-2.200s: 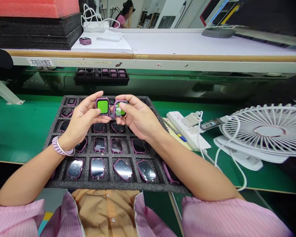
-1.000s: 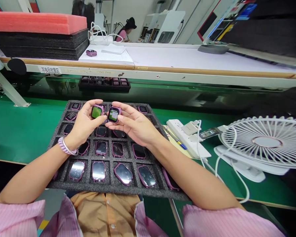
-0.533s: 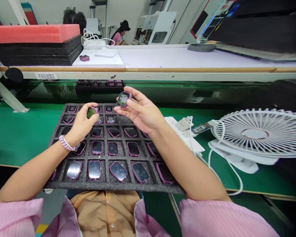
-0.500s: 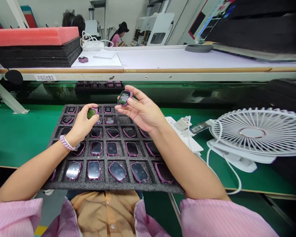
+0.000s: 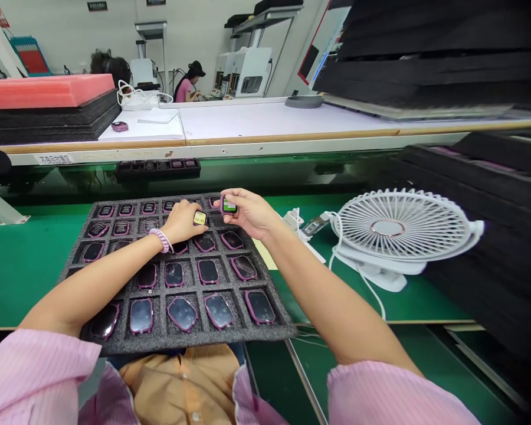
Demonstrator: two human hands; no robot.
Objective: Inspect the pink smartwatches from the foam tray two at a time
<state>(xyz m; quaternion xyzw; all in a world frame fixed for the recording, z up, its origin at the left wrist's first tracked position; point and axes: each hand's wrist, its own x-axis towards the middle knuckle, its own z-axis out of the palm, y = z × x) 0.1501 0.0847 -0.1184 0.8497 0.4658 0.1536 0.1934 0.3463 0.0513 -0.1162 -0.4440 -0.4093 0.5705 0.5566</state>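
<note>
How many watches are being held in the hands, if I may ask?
2: yellow-screen watch in the left hand, green-screen watch in the right hand; palms may hide more.

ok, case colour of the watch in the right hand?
Purple. The watch in the right hand shows best in the head view.

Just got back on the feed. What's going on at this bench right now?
A person is working over a black foam tray on a green bench. The left hand grips a purple watch with a lit screen. The right hand pinches a second watch showing green. Both are held low over the tray's far end. The nearer pockets hold dark-screened watches. A white fan stands to the right, and another person sits far behind.
</note>
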